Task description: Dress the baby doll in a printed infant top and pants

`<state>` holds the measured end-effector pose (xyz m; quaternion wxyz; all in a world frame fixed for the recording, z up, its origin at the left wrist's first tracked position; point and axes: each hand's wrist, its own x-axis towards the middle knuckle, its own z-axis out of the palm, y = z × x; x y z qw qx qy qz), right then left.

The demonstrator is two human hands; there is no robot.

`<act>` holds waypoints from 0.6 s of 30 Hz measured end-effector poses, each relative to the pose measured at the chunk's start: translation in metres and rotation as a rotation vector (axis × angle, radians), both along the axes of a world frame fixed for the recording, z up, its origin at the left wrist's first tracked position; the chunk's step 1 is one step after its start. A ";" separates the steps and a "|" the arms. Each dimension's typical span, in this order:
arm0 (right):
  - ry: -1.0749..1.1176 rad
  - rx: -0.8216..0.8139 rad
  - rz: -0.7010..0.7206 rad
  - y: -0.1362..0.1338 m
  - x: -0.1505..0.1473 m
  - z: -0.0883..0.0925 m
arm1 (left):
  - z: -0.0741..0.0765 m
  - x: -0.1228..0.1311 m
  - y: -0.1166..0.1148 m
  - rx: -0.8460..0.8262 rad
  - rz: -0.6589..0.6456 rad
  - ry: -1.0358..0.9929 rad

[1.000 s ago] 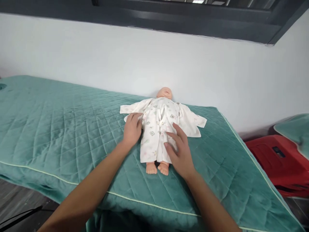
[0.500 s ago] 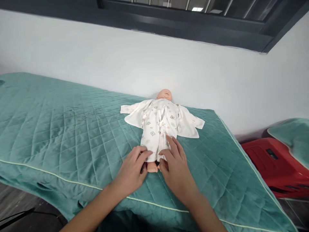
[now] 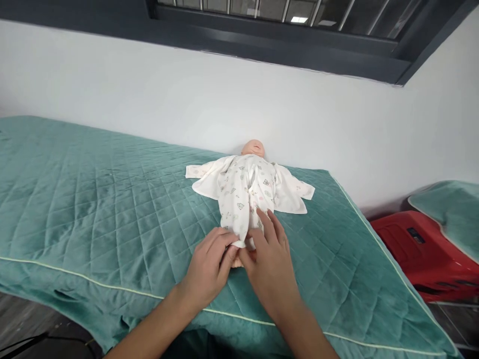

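Observation:
A baby doll (image 3: 253, 148) lies on its back, head by the wall and feet towards me. White printed baby pants (image 3: 235, 199) cover its legs and body. A white baby shirt (image 3: 290, 192) is spread open to both sides, sleeves out. My left hand (image 3: 210, 262) pinches the hem of the pants leg on the left between thumb and fingers. Close beside it, my right hand (image 3: 272, 267) has thumb and index finger closed on the pants near the hem, its other fingers stretched over the fabric. My hands mostly hide the doll's feet.
Under the doll is a green quilted bed cover (image 3: 123, 224) with pale piping. The white wall (image 3: 149, 89) rises behind, below a dark window frame (image 3: 269, 47). A red plastic chair (image 3: 407, 244) with a green cloth (image 3: 449, 209) stands at the right.
The pants hem on the left has been drawn inward and lifted a little by my left hand. My hands have come closer together, and the doll's feet are now more hidden.

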<state>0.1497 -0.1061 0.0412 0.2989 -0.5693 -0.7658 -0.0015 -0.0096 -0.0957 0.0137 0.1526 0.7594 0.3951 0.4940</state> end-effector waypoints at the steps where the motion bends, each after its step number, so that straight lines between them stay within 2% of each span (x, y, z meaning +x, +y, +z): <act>1: 0.003 0.009 -0.018 0.002 0.000 0.000 | 0.003 0.000 -0.002 0.008 0.003 -0.011; 4: -0.012 0.029 -0.039 0.005 0.002 -0.003 | 0.003 -0.003 -0.006 0.008 0.016 -0.011; 9: -0.080 0.005 0.019 0.001 0.010 -0.010 | -0.015 -0.013 -0.010 -0.037 0.074 0.003; 16: -0.196 0.077 0.186 -0.015 0.007 0.011 | -0.041 -0.032 -0.021 -0.097 0.256 0.018; 18: -0.210 0.065 0.231 -0.017 0.005 0.012 | -0.048 -0.038 -0.024 -0.130 0.279 0.052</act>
